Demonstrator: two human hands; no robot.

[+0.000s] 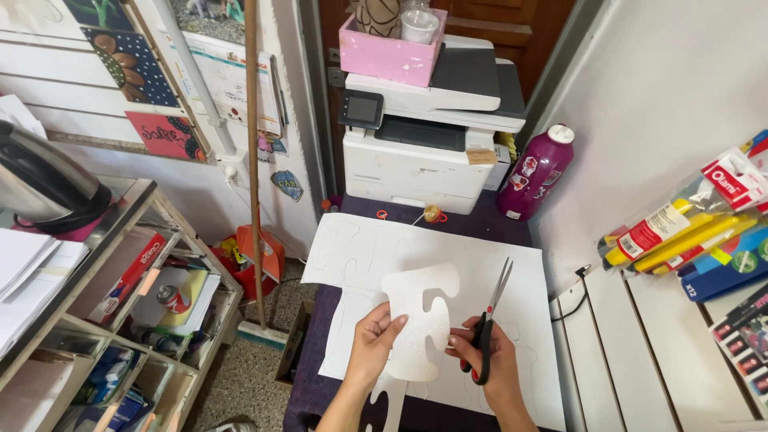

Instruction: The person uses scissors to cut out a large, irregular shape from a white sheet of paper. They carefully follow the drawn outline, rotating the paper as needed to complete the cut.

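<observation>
The left hand [374, 340] has a tight grip on a white glittery cut-out shape [418, 320] at the lower middle of the frame. The right hand [488, 356] holds scissors [490, 320], blades open a little, tips pointing up. Big white sheets [448, 264] cover the counter [320, 396]. A printer [424, 136] and purple bottle [534, 172] stand behind. The shape stands tall, and its bottom is cut off.

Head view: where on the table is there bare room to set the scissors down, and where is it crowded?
Free: the white sheet right of the scissors, toward the wall, and its far left part before the printer. A dark strip of table between sheet and printer is mostly bare. Crowded: the near middle, where the left hand and right hand hold the cut-out.
</observation>
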